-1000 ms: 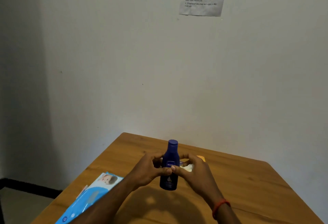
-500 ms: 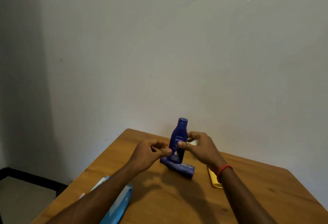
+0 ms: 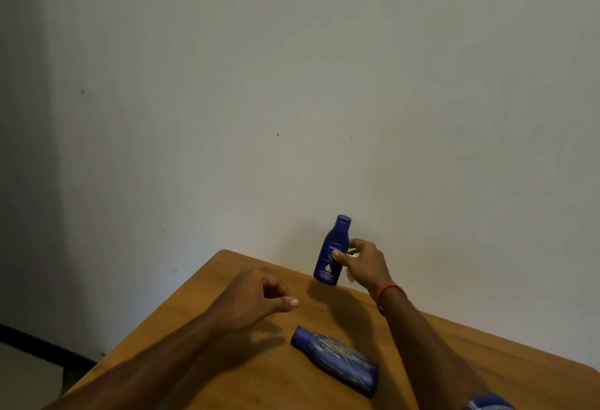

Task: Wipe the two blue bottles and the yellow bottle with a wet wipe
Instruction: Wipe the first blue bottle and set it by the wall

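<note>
Currently the right hand (image 3: 363, 263) grips a near-upright dark blue plastic bottle (image 3: 332, 247), thumb across its label, at the brown wooden table's (image 3: 285, 387) far edge. A white wet wipe (image 3: 350, 276) is bunched under the fingers. At 8 o'clock from it, the left hand (image 3: 256, 296) hangs loosely curled, holding nothing. A second dark blue plastic bottle (image 3: 337, 359) lies sideways at 5 o'clock of that hand.

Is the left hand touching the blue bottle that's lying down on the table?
Apart. The head view shows bare wood of the table between the left hand and the lying blue bottle.
</note>
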The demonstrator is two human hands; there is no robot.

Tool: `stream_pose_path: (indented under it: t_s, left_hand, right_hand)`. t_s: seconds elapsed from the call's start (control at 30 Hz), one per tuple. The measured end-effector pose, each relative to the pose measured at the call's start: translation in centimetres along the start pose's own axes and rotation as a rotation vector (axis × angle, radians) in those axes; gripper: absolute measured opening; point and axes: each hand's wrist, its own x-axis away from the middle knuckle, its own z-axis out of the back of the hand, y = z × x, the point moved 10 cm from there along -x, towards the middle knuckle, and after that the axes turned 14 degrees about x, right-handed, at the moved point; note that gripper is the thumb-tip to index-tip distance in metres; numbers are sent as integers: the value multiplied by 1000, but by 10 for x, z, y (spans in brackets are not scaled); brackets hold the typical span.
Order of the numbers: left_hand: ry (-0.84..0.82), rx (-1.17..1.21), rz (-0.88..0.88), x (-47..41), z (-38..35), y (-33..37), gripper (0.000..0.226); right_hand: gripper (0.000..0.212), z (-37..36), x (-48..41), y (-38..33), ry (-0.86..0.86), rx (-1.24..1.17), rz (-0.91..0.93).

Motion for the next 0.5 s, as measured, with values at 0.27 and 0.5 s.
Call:
stream_pose_path:
  t_s: [0.27, 0.5]
  left_hand:
    - [-43, 75, 111, -41, -18, -51, 13]
    - [-51, 56, 130, -68, -29, -63, 18]
  right_hand:
    - [41, -58, -53, 48, 4, 99, 4]
    - [43, -74, -61, 66, -83, 12, 6]
